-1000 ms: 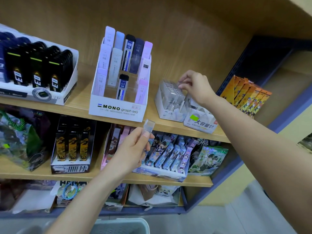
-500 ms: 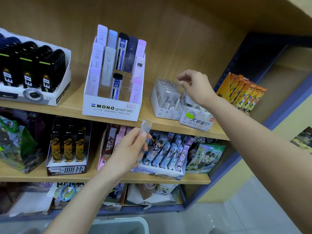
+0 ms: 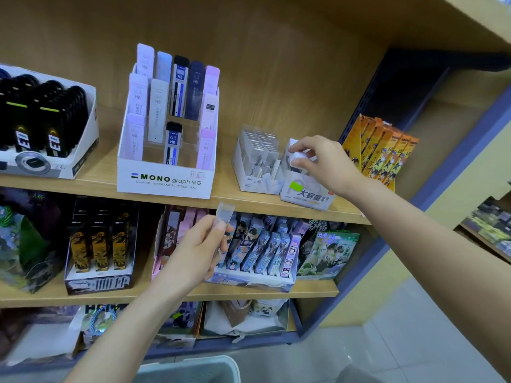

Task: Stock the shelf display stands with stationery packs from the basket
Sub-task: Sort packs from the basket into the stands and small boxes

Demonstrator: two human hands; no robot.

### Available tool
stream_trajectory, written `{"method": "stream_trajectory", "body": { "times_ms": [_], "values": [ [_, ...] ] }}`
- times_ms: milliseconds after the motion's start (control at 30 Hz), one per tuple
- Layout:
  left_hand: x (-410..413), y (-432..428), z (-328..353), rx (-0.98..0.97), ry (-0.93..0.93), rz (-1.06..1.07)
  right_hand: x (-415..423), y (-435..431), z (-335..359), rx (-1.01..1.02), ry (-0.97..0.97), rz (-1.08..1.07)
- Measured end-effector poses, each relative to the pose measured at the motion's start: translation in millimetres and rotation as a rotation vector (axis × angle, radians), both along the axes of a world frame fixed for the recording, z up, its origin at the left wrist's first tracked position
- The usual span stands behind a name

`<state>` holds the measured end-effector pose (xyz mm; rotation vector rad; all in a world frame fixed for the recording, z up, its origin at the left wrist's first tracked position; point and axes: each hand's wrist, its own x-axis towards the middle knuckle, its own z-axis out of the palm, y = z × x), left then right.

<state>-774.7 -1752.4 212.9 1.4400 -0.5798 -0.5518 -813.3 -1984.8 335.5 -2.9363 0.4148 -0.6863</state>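
- Right hand (image 3: 325,161): fingers (image 3: 300,146) pinched closed on a small white pack (image 3: 300,155), held at the mouth of the white display box with green label (image 3: 307,193) on the upper shelf (image 3: 91,178). Whether the pack has seated in the box cannot be told; the hand hides the slot.
- Left hand (image 3: 199,250): fingers (image 3: 221,225) closed around a slim clear case (image 3: 224,217), held upright in the air in front of the shelf edge, apart from every stand.
- Adjacent stand: a white tray of clear cases (image 3: 257,158) sits just beside the labelled box on its left. Its stock looks like the item in the left hand, so it is judged the likely destination.
- MONO lead stand (image 3: 166,178) stands further left on the same shelf, with several gaps in its front rows.
- Basket (image 3: 190,369): rim visible at the bottom edge, below both arms; contents not discernible.
- Step in hand, by judgement: placing the white pack into the labelled box, with the clear case waiting its turn.
- Next move calls for lowering the pack squarely into the slot, then releasing without disturbing its neighbours.
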Motion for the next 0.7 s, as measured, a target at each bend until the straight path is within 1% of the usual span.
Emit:
{"method": "stream_trajectory", "body": {
  "times_ms": [300,367,467,500,700],
  "values": [
    [3,-2,0,0.005,-0.001,0.01,8,-11,17,0.163,0.001,-0.002],
    [4,-3,0,-0.001,0.004,0.009,9,-11,15,0.109,-0.002,0.007],
    [4,-4,-1,-0.003,-0.004,0.007,9,-13,7,-0.074,-0.048,-0.004],
    [4,-4,-1,-0.004,-0.007,0.004,9,-13,4,-0.105,-0.071,-0.012],
    [2,-4,-2,-0.011,-0.007,-0.013,1,-12,-12,-0.133,-0.151,0.026]
  ]
}}
